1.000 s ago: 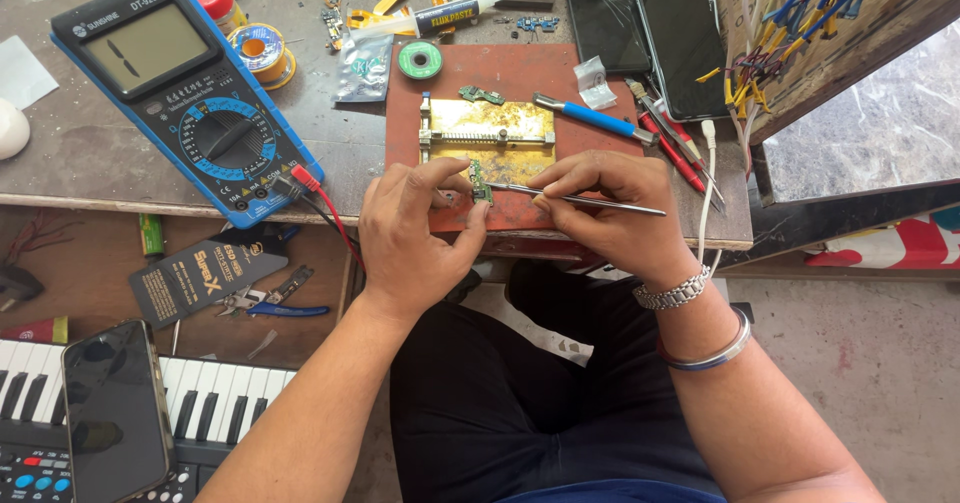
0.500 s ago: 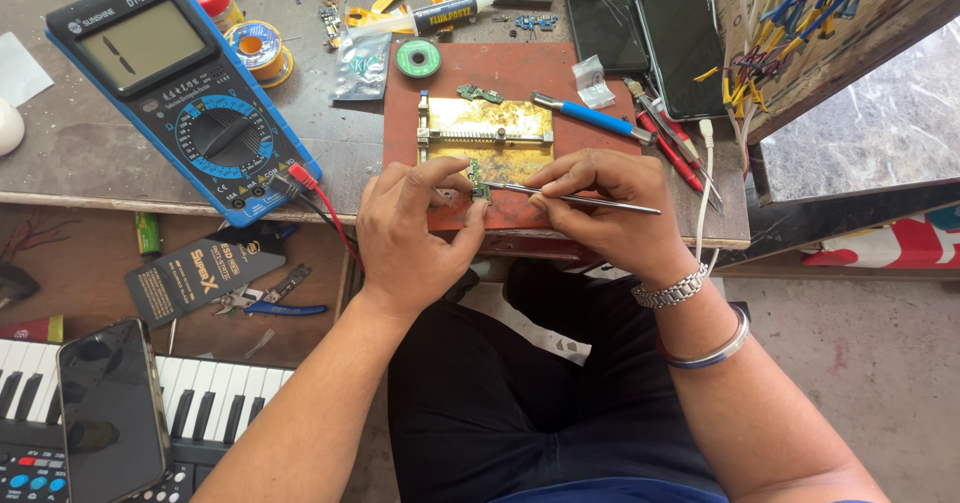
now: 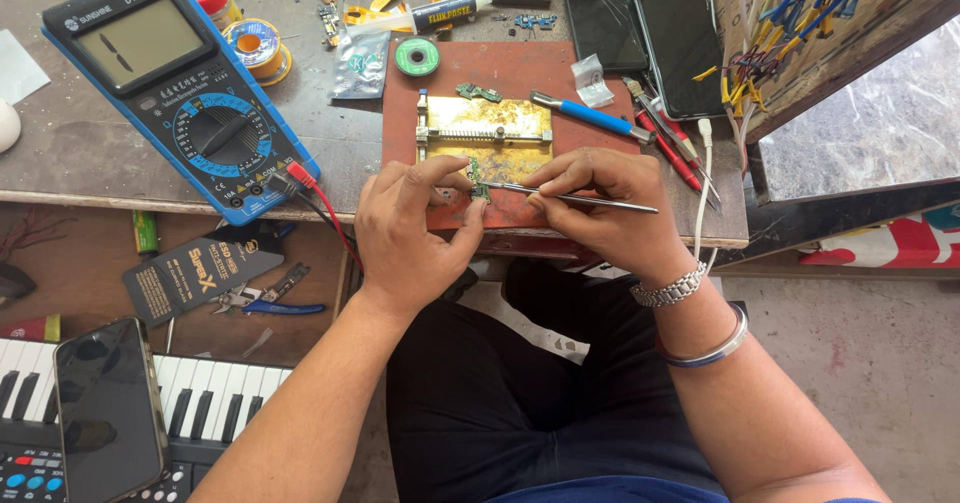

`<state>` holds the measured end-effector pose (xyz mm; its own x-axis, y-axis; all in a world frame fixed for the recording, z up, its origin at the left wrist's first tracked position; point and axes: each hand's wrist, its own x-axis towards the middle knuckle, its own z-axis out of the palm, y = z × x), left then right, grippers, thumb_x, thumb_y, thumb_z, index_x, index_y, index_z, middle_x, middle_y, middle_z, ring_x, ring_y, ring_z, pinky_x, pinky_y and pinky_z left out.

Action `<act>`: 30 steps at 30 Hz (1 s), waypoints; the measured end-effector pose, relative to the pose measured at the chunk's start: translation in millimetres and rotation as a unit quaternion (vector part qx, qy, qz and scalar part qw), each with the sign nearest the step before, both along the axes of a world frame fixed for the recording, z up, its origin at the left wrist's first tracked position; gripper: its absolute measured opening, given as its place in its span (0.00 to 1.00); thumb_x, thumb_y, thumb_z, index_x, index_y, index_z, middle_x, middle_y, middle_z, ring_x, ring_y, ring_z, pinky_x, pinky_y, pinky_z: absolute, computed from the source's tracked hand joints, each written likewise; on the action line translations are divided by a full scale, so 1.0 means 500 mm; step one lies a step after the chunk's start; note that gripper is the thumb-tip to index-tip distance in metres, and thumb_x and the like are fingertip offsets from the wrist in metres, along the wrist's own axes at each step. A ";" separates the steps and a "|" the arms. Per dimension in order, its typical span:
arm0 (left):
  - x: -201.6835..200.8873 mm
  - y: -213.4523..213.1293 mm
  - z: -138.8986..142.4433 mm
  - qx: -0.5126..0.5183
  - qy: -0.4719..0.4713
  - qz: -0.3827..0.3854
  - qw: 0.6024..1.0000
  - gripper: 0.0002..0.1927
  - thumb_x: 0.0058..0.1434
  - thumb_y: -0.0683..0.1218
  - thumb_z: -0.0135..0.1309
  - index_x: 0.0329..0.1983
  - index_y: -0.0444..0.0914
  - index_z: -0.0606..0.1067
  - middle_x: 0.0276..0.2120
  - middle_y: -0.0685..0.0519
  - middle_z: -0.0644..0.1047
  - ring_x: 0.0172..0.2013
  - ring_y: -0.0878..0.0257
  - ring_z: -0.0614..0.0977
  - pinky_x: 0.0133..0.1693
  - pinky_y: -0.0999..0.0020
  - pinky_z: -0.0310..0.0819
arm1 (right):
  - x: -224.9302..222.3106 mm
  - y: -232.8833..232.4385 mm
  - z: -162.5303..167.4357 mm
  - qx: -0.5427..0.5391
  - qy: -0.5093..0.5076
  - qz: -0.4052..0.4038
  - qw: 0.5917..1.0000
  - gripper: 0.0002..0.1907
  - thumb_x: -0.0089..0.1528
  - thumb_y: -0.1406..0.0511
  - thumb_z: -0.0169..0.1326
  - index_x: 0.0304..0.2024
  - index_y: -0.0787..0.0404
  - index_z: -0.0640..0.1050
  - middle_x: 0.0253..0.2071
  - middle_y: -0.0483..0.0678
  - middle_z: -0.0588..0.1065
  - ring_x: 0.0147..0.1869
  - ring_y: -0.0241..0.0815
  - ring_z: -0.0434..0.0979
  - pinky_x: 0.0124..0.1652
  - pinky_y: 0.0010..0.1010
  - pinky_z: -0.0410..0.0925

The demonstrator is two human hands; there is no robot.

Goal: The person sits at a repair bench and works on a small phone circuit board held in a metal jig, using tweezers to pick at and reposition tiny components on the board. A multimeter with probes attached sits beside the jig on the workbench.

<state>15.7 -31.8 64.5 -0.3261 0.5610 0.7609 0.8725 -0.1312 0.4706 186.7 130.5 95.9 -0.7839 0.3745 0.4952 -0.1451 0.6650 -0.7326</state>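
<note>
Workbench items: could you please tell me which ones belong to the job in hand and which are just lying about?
In use:
left hand steadying the small green circuit board
right hand holding metal tweezers
brass board holder

Lying about:
blue multimeter
blue-handled screwdriver
two dark phones
solder wick spool
phone on the keyboard

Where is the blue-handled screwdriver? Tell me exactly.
In the head view, the blue-handled screwdriver lies on the reddish-brown mat, right of the brass board holder and just beyond the right hand, near two dark phones.
</note>
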 end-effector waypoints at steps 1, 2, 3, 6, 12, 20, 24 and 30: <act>0.000 0.000 0.000 0.001 0.001 0.000 1.000 0.24 0.57 0.42 0.65 0.56 0.43 0.71 0.35 0.63 0.81 0.37 0.62 0.78 0.46 0.61 0.68 | 0.000 0.000 0.000 0.001 0.003 0.001 1.000 0.06 0.59 0.75 0.63 0.36 0.64 0.79 0.44 0.51 0.83 0.47 0.37 0.85 0.45 0.26 0.78; 0.000 0.000 0.000 0.002 0.001 0.000 1.000 0.24 0.57 0.42 0.65 0.56 0.43 0.71 0.35 0.63 0.81 0.37 0.62 0.79 0.46 0.61 0.68 | 0.000 0.000 0.000 0.003 0.005 0.002 1.000 0.06 0.59 0.75 0.63 0.36 0.64 0.79 0.44 0.51 0.83 0.47 0.37 0.85 0.45 0.26 0.78; 0.000 0.000 0.001 0.003 0.001 -0.001 1.000 0.24 0.57 0.42 0.65 0.56 0.43 0.71 0.36 0.63 0.81 0.37 0.62 0.79 0.46 0.61 0.68 | -0.001 0.000 0.001 0.004 0.007 0.003 1.000 0.06 0.59 0.75 0.63 0.36 0.64 0.79 0.44 0.51 0.83 0.47 0.37 0.85 0.45 0.26 0.78; -0.001 -0.003 0.002 0.003 -0.001 -0.001 1.000 0.24 0.57 0.42 0.65 0.56 0.43 0.71 0.36 0.63 0.81 0.37 0.62 0.78 0.46 0.61 0.68 | 0.000 -0.002 0.003 0.003 0.008 0.003 1.000 0.06 0.59 0.75 0.63 0.36 0.64 0.79 0.44 0.51 0.83 0.47 0.37 0.85 0.45 0.26 0.78; -0.005 -0.018 0.018 0.004 -0.002 0.000 1.000 0.24 0.56 0.41 0.65 0.55 0.43 0.71 0.36 0.62 0.81 0.36 0.62 0.78 0.46 0.61 0.68 | -0.006 -0.020 0.019 0.012 0.010 -0.009 1.000 0.06 0.59 0.76 0.63 0.36 0.64 0.79 0.44 0.51 0.83 0.47 0.37 0.85 0.46 0.26 0.78; -0.022 -0.053 0.053 0.003 -0.003 -0.002 1.000 0.24 0.57 0.42 0.65 0.55 0.43 0.71 0.36 0.62 0.81 0.37 0.62 0.79 0.46 0.61 0.69 | -0.025 -0.057 0.056 -0.006 0.001 -0.009 1.000 0.06 0.59 0.75 0.63 0.37 0.65 0.80 0.44 0.52 0.83 0.47 0.36 0.85 0.46 0.27 0.78; -0.031 -0.078 0.074 0.003 -0.008 -0.002 1.000 0.24 0.57 0.41 0.64 0.55 0.43 0.70 0.36 0.62 0.81 0.37 0.61 0.79 0.46 0.60 0.69 | -0.034 -0.081 0.076 -0.004 0.008 -0.007 1.000 0.05 0.60 0.76 0.62 0.37 0.65 0.80 0.44 0.52 0.83 0.47 0.37 0.85 0.47 0.27 0.78; -0.050 -0.124 0.119 0.006 -0.007 -0.004 1.000 0.24 0.57 0.41 0.65 0.55 0.43 0.71 0.37 0.62 0.81 0.37 0.61 0.79 0.46 0.60 0.69 | -0.051 -0.130 0.121 -0.007 0.006 -0.007 1.000 0.05 0.60 0.76 0.62 0.37 0.65 0.80 0.44 0.52 0.83 0.47 0.37 0.85 0.47 0.27 0.78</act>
